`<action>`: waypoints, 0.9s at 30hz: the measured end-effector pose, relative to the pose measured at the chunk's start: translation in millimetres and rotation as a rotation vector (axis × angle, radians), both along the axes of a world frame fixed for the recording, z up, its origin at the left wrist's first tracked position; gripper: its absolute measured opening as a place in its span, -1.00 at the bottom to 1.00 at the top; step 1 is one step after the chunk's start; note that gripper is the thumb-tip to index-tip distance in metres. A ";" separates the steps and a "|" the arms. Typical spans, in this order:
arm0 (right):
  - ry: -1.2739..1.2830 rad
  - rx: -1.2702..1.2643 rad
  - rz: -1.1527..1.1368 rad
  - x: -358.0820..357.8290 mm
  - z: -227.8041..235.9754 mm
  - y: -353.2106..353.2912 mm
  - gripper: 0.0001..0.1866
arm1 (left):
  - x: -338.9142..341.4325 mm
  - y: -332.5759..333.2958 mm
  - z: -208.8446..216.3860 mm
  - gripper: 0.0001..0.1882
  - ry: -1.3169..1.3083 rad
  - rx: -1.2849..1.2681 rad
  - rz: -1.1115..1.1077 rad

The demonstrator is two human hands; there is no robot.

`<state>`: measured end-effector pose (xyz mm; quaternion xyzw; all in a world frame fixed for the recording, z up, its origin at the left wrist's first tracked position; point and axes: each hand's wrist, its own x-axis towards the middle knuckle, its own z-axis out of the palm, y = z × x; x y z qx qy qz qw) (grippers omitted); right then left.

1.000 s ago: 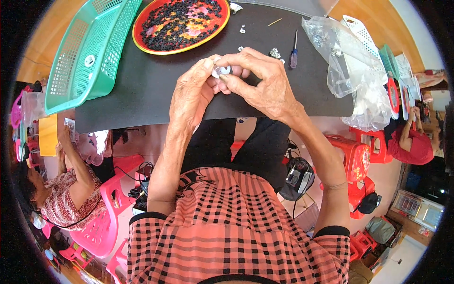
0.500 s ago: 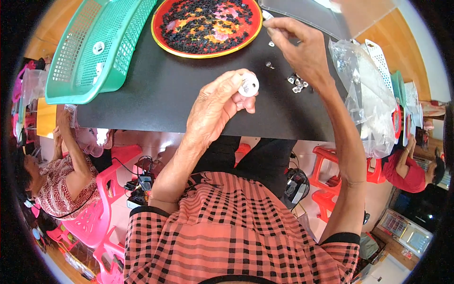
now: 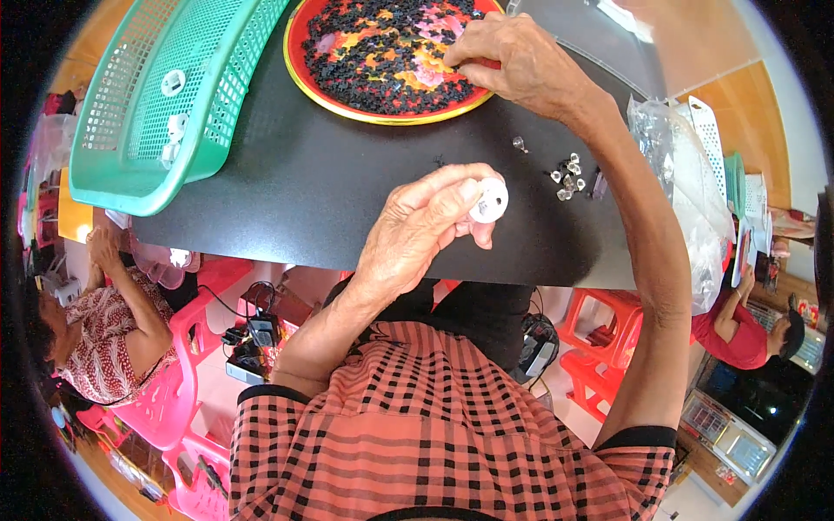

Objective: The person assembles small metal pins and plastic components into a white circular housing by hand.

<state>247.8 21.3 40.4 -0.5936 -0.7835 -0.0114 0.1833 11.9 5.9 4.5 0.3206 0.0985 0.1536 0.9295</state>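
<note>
My left hand [image 3: 417,230] holds a small round white plastic part [image 3: 488,200] above the black table [image 3: 313,191], pinched between thumb and fingers. My right hand [image 3: 521,65] reaches forward over the red round tray [image 3: 304,65], which is filled with several small black pieces. Its fingertips are closed over the pieces at the tray's right side; what they pinch is hidden. A few small clear parts [image 3: 566,178] lie on the table between the two hands.
A green mesh basket [image 3: 148,113] with a few white parts stands at the left. Clear plastic bags [image 3: 686,182] lie at the table's right edge. Other people sit at the left and right, among pink and red stools.
Both hands were together on the white part. My right hand has let go and reached forward to the red tray, while my left hand keeps the white part.
</note>
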 end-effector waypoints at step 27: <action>-0.037 -0.069 0.039 -9.6 8.3 15.4 -0.89 | -2.4 1.7 0.7 -0.58 0.077 0.100 -0.039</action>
